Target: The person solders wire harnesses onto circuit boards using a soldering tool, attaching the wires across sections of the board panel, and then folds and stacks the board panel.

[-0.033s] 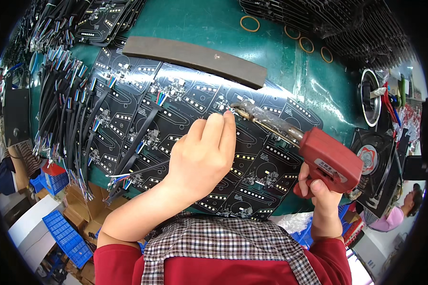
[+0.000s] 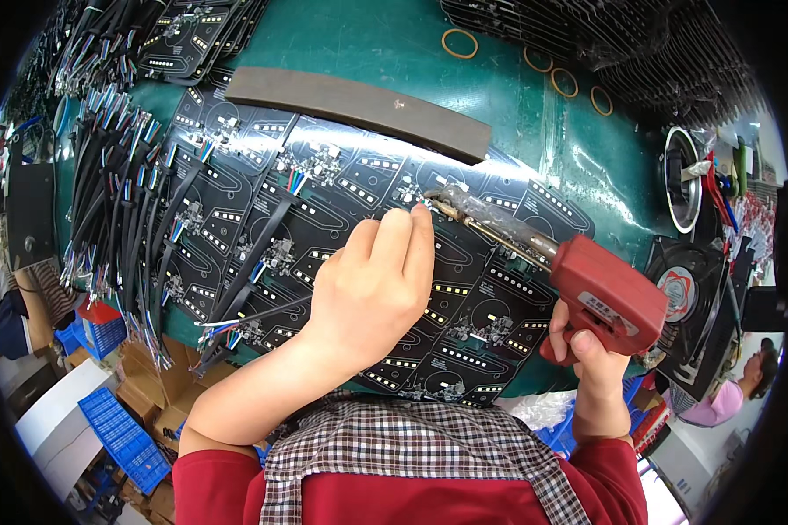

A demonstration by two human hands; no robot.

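My right hand (image 2: 591,350) grips the handle of a red soldering gun (image 2: 611,293). Its long metal tip reaches left to a cluster of small components on a black circuit board (image 2: 451,254). My left hand (image 2: 368,284) is closed, fingertips pinched together beside that tip. Small coloured wire ends show at the fingertips, and a black cable (image 2: 276,311) runs from the lower left under this hand; most of what it holds is hidden. Boards lie side by side under both hands. On the left ones, black cables (image 2: 258,249) with coloured wires lie across the component clusters.
A long dark bar (image 2: 359,105) lies across the boards' far edge. Bundled cables (image 2: 105,201) fill the left side. Rubber bands (image 2: 460,44) rest on the green tabletop (image 2: 350,44). Stacked black boards (image 2: 622,44) stand far right, with a fan (image 2: 683,284) at the right edge.
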